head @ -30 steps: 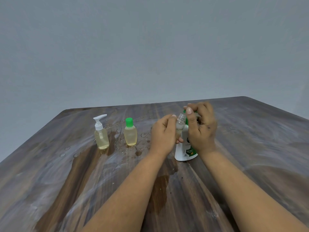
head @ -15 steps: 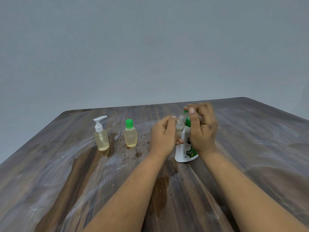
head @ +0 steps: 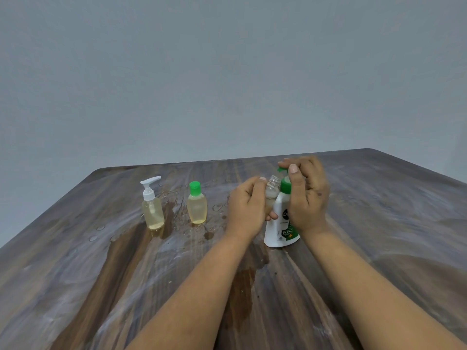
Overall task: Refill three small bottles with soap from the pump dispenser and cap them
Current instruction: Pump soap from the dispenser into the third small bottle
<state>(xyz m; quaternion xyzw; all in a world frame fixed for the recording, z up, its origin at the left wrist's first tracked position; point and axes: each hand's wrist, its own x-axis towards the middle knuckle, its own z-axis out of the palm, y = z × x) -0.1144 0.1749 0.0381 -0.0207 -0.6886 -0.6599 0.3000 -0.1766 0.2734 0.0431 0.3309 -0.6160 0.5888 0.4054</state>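
Observation:
My left hand (head: 246, 207) grips a small clear uncapped bottle (head: 272, 192), its threaded neck up beside the pump's green spout. My right hand (head: 307, 195) is curled over the green pump head of the white soap dispenser (head: 280, 223), which stands on the wooden table (head: 379, 223). To the left stand two small bottles of yellow soap: one with a white pump top (head: 152, 205) and one with a green cap (head: 196, 204). How much soap the held bottle contains is hidden by my fingers.
Water drops and wet dark patches (head: 240, 291) spread over the table around the bottles and toward me. A plain grey wall rises behind the table's far edge.
My right hand has sunk slightly on the pump head. The small bottle stays at the spout in my left hand. The two filled bottles have not moved.

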